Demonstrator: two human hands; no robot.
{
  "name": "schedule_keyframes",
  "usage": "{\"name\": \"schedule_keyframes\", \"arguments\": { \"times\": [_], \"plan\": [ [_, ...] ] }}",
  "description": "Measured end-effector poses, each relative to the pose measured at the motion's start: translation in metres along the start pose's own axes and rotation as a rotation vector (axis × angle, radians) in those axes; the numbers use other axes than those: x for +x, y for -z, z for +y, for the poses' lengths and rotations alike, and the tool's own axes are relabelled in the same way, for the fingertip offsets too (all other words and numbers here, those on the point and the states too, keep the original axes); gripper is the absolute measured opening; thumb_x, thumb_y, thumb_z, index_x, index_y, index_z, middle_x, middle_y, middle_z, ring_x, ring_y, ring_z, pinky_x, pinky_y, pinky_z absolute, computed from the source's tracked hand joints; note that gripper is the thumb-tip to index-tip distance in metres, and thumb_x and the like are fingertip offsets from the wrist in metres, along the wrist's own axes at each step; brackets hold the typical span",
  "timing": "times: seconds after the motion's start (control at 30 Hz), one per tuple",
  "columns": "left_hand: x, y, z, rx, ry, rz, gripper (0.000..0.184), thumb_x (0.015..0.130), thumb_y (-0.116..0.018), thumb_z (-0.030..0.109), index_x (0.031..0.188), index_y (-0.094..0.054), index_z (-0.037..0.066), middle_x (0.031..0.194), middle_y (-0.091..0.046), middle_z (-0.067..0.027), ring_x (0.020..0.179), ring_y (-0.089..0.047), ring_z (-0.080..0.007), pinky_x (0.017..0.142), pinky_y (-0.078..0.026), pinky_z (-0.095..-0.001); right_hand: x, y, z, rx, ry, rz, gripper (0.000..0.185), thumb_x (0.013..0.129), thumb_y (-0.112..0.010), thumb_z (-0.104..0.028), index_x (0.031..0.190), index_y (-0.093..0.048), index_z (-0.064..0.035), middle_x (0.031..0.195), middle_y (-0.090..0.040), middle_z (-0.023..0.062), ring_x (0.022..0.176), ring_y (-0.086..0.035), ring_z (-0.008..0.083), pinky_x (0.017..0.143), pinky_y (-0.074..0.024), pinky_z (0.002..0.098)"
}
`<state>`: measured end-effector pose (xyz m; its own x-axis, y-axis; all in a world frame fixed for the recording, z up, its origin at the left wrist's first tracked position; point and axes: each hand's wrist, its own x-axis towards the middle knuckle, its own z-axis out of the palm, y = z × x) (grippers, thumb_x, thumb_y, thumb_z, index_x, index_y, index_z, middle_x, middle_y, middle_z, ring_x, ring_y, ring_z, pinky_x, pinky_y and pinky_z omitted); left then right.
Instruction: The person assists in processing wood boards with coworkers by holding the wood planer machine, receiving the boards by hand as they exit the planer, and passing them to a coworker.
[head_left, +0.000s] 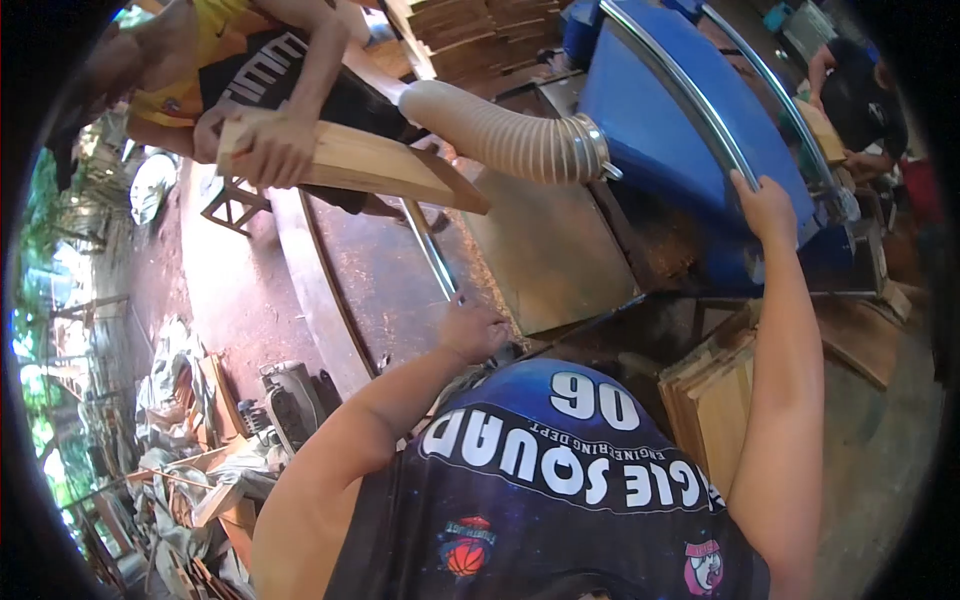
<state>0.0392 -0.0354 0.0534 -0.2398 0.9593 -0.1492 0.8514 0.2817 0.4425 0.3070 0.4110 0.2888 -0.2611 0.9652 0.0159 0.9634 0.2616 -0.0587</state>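
- Right hand [768, 208]: fingers wrapped around the lower end of a curved metal rail [690, 85].
- Left hand [472, 332]: fingers curled, at the near end of a straight metal bar [428, 248]; whether it grips the bar, cannot tell.
- Blue hood [650, 110]: ahead, bearing the curved metal rail.
- Ribbed hose [500, 130]: clamped to the hood's left side.
- Desk [550, 265]: flat-topped, below the hose.
- Wooden boards [715, 400]: stacked beside the right forearm.
- Timber plank [370, 168]: in a co-worker's hands [275, 148], upper left.
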Motion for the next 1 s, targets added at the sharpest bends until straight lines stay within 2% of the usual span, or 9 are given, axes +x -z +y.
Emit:
{"name": "schedule_keyframes", "arguments": {
  "times": [0.33, 0.53, 0.83, 0.93, 1.0],
  "plan": [
    [-0.004, -0.006, -0.006, -0.016, -0.010, 0.011, 0.031, 0.090, -0.064, 0.044, 0.097, -0.084, 0.020, 0.100, -0.079, -0.0066, 0.115, -0.065, -0.0270, 0.123, -0.029, -0.0573, -0.010, 0.016, -0.012, 0.018, -0.024, -0.009, 0.068, 0.095, -0.060, -0.066, 0.105, -0.072, 0.0001, 0.113, -0.072, 0.0270, 0.110, -0.067, 0.0470, 0.092, -0.0526, 0.0526],
    [0.001, -0.008, -0.008, 0.036, 0.009, -0.059, 0.031, 0.089, -0.066, 0.044, 0.097, -0.084, 0.020, 0.102, -0.079, -0.0069, 0.116, -0.065, -0.0268, 0.124, -0.026, -0.0581, -0.008, 0.011, -0.008, 0.019, -0.024, 0.021, 0.066, 0.096, -0.061, -0.065, 0.104, -0.071, -0.0003, 0.112, -0.072, 0.0267, 0.108, -0.068, 0.0468, 0.091, -0.0530, 0.0535],
    [0.000, 0.004, -0.004, -0.009, 0.015, -0.110, 0.030, 0.090, -0.066, 0.044, 0.099, -0.082, 0.020, 0.102, -0.079, -0.0027, 0.115, -0.065, -0.0234, 0.125, -0.022, -0.0567, -0.013, 0.013, -0.009, 0.027, -0.037, 0.034, 0.064, 0.095, -0.061, -0.065, 0.103, -0.073, -0.0028, 0.108, -0.074, 0.0236, 0.104, -0.070, 0.0444, 0.089, -0.0542, 0.0529],
    [-0.003, -0.006, -0.008, -0.018, -0.044, 0.034, 0.020, 0.087, -0.071, 0.038, 0.097, -0.082, 0.024, 0.092, -0.078, -0.0019, 0.108, -0.069, -0.0258, 0.121, -0.028, -0.0580, -0.017, 0.017, -0.013, 0.042, -0.055, 0.031, 0.064, 0.095, -0.061, -0.066, 0.102, -0.073, -0.0034, 0.107, -0.074, 0.0232, 0.104, -0.070, 0.0440, 0.088, -0.0544, 0.0527],
    [-0.002, -0.006, -0.007, -0.027, -0.020, -0.007, 0.025, 0.088, -0.068, 0.041, 0.097, -0.082, 0.021, 0.097, -0.079, -0.0014, 0.109, -0.067, -0.0237, 0.123, -0.025, -0.0565, -0.017, 0.018, -0.012, 0.042, -0.054, 0.030, 0.064, 0.094, -0.061, -0.066, 0.102, -0.073, -0.0035, 0.106, -0.074, 0.0233, 0.103, -0.070, 0.0441, 0.088, -0.0545, 0.0528]
  ]
}}
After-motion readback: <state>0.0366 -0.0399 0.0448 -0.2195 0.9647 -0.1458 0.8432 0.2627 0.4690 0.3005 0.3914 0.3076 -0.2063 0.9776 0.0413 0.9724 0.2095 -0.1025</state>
